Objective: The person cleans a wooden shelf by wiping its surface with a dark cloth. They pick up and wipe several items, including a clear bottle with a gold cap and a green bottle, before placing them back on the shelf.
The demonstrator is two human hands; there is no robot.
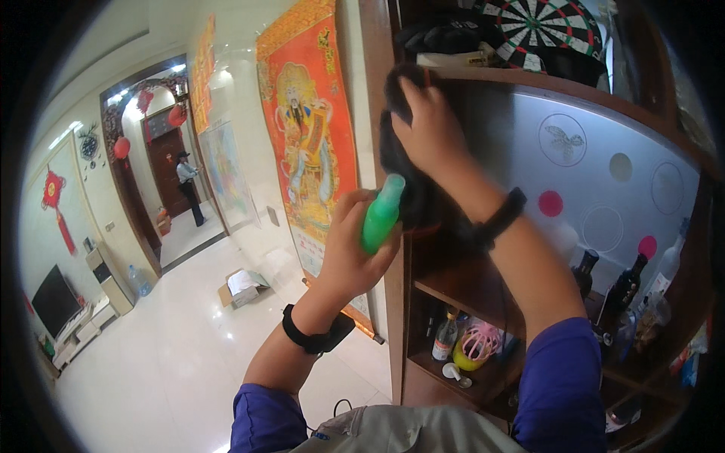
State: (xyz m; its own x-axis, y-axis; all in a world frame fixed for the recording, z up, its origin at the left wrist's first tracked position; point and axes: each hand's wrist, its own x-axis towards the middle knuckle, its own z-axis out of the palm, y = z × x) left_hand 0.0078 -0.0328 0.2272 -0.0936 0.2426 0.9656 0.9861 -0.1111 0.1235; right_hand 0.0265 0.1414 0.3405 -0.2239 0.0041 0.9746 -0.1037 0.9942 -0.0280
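Observation:
My left hand (pixel 362 243) is closed around a small green bottle (pixel 380 218) with a clear, frosted top, tilted a little to the right. Up and to the right of it, my right hand (pixel 433 127) grips a dark cloth-like item (pixel 399 141), which hangs down in front of the wooden cabinet's edge; blur hides its exact kind. Both wrists wear black bands. Behind my right forearm is a patterned panel (pixel 544 170) inside the cabinet.
A dartboard (pixel 535 25) stands on the upper shelf. Dark bottles (pixel 623 286) are at the right; a pink wire-like object (pixel 481 340) lies on a lower shelf. A red hanging scroll (pixel 317 130) covers the wall at left. An open cardboard box (pixel 243 294) sits on the floor; a person (pixel 188 181) stands beyond the doorway.

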